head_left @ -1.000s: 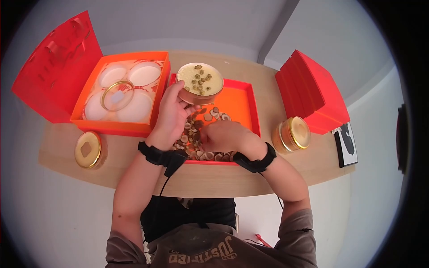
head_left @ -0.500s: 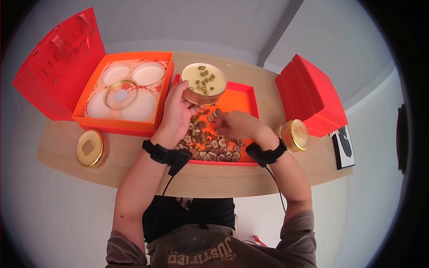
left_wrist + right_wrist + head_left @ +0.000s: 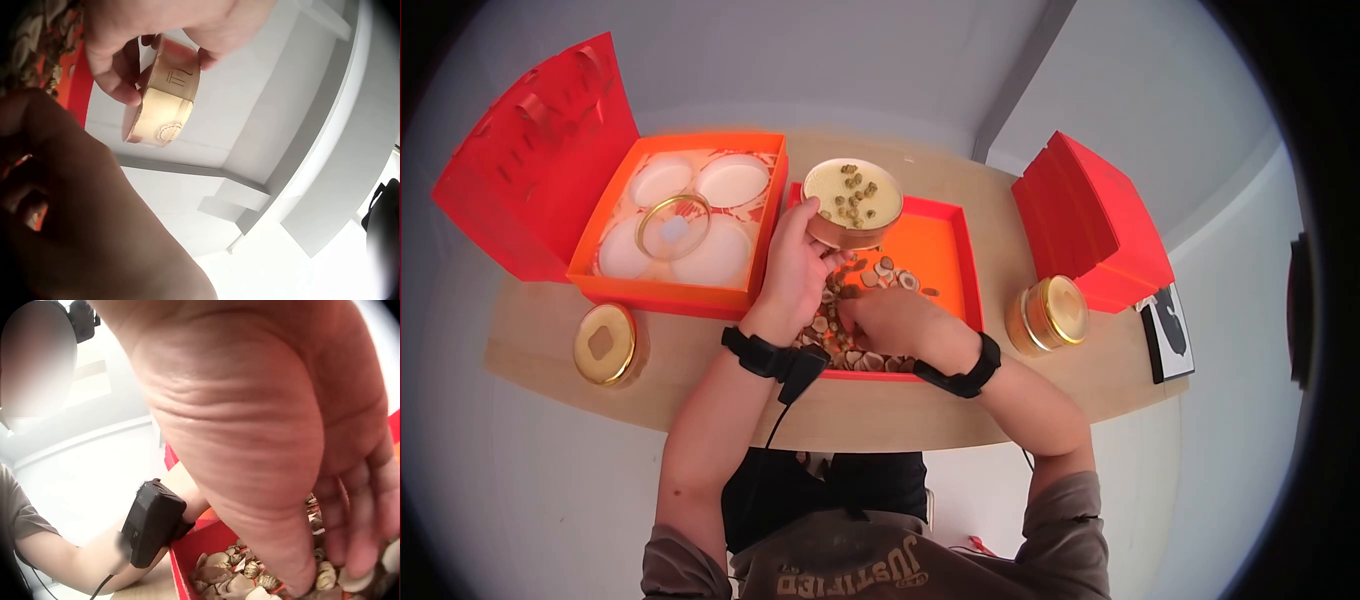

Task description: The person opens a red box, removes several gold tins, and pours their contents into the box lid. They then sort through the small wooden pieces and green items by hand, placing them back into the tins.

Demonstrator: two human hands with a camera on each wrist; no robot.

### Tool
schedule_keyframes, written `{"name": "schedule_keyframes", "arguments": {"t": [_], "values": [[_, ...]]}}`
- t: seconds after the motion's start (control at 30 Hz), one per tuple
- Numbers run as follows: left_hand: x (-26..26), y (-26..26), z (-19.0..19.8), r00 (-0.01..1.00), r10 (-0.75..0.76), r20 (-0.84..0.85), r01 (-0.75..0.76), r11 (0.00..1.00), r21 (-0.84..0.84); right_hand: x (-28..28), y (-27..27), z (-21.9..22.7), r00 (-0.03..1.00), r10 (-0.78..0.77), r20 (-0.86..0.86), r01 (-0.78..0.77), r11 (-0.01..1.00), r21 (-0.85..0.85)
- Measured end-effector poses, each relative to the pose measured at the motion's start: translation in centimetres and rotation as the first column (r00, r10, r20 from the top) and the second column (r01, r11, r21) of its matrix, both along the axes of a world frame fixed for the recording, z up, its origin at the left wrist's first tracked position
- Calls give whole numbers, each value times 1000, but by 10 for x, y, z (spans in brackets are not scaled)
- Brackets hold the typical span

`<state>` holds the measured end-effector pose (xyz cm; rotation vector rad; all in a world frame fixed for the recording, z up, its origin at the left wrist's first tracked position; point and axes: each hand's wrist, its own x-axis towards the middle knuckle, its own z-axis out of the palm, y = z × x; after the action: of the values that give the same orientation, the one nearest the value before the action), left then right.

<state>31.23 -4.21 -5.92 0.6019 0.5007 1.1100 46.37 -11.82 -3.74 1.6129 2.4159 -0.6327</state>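
Observation:
My left hand [image 3: 792, 265] grips a round tub [image 3: 853, 204] by its side, above the back left of a red tray [image 3: 972, 262]. Several small greenish-brown pieces lie scattered on the tub's pale top. In the left wrist view the tub [image 3: 164, 94] is tilted, with fingers and thumb around its wall. Down in the tray is my right hand [image 3: 905, 325], its fingertips among dried slices [image 3: 862, 361] and small striped round pieces. The right wrist view has its thumb and fingers [image 3: 361, 547] pointing down into the pieces; whether one is pinched is hidden.
An open orange-lined box [image 3: 662, 298] with round recesses holds a clear gold-rimmed ring or lid [image 3: 673, 227]. Gold-lidded jars stand at left [image 3: 607, 346] and right [image 3: 1048, 314]. Red boxes [image 3: 1090, 225] and a black-and-white package [image 3: 1168, 335] are at the right.
My right hand moved right and up off the slices, then back down left among them. My left hand still holds the tub, with only a slight shift in view.

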Motion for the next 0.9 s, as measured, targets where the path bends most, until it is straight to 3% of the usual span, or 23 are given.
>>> {"name": "schedule_keyframes", "arguments": {"t": [0.23, 0.53, 0.6, 0.63, 0.7, 0.9], "values": [[2, -3, 3, 999, 17, -37, -18, 999, -28, 4, 0, -7, 999, -27, -26, 28, 999, 19], [2, -3, 2, 998, -16, -65, 13, 999, -48, 20, -6, 40, 951, -64, -301, 45, 996, -71], [3, -4, 4, 997, -29, -74, 25, 998, -53, 32, -8, 46, 837, -68, -543, 66, 998, -23], [3, -5, 5, 995, -64, -77, 60, 997, -54, 37, -10, 52, 836, -68, -544, 70, 997, -18], [4, -6, 5, 991, -109, -83, 105, 993, -52, 45, -14, 66, 639, -272, -720, 175, 962, -208], [4, -4, -1, 968, -192, -162, 187, 981, -48, 70, -6, 68, 515, -159, -843, 303, 953, 6]]}}
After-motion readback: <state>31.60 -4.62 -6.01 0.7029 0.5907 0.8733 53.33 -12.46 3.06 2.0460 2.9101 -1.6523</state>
